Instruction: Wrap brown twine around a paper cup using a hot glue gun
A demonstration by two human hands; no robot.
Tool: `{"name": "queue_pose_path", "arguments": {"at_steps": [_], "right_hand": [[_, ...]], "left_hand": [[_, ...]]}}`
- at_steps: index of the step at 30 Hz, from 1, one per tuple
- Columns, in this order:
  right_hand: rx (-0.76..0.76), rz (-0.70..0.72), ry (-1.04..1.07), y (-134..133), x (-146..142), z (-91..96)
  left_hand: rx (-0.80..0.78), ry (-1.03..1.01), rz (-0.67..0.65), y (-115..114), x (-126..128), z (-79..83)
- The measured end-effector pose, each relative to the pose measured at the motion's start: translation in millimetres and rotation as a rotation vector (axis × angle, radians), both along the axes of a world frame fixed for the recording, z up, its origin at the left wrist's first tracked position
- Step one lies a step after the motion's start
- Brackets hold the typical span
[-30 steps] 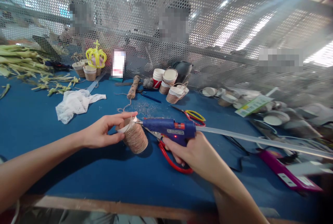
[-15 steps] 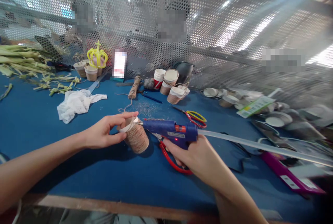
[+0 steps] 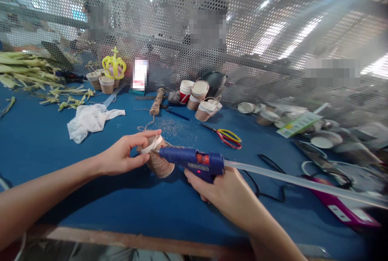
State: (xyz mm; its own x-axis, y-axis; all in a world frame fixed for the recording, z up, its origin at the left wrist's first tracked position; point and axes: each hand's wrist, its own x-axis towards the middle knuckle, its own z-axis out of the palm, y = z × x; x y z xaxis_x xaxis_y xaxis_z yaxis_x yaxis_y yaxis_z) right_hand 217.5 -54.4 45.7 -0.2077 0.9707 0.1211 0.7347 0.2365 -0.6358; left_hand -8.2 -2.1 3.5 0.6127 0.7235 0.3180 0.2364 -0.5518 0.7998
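My left hand [image 3: 125, 153] grips the rim of a twine-wrapped paper cup [image 3: 162, 166], which lies tilted on the blue table with its white rim toward that hand. A strand of twine [image 3: 148, 124] runs from the cup up to a twine bundle [image 3: 156, 103]. In my right hand [image 3: 216, 188] is a blue hot glue gun [image 3: 194, 160], its small light glowing red. The nozzle is at the cup just under the rim; whether it touches cannot be made out. A long clear glue stick [image 3: 291, 178] sticks out of the gun's back.
Scissors with yellow and red handles [image 3: 229, 137] lie beyond the gun. White cloth [image 3: 87, 121] is at the left, with wrapped cups [image 3: 207, 109] at the back. A black cable [image 3: 273, 198] and a purple power strip [image 3: 339, 204] are at right. A perforated metal screen [image 3: 169, 18] rises behind.
The glue gun has moved slightly left and down, its nozzle now lower on the cup's side. Red handles that showed under my right hand are out of sight. My left hand keeps its hold.
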Motion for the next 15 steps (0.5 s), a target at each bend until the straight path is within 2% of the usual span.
{"name": "queue_pose_path", "arguments": {"at_steps": [9, 15], "right_hand": [[-0.104, 0.004, 0.042, 0.6, 0.8, 2.0], [-0.163, -0.074, 0.114, 4.9, 4.3, 6.3]], "left_hand": [[-0.008, -0.001, 0.003, -0.2, 0.1, 0.2], [0.001, 0.008, 0.000, 0.2, -0.1, -0.2]]}}
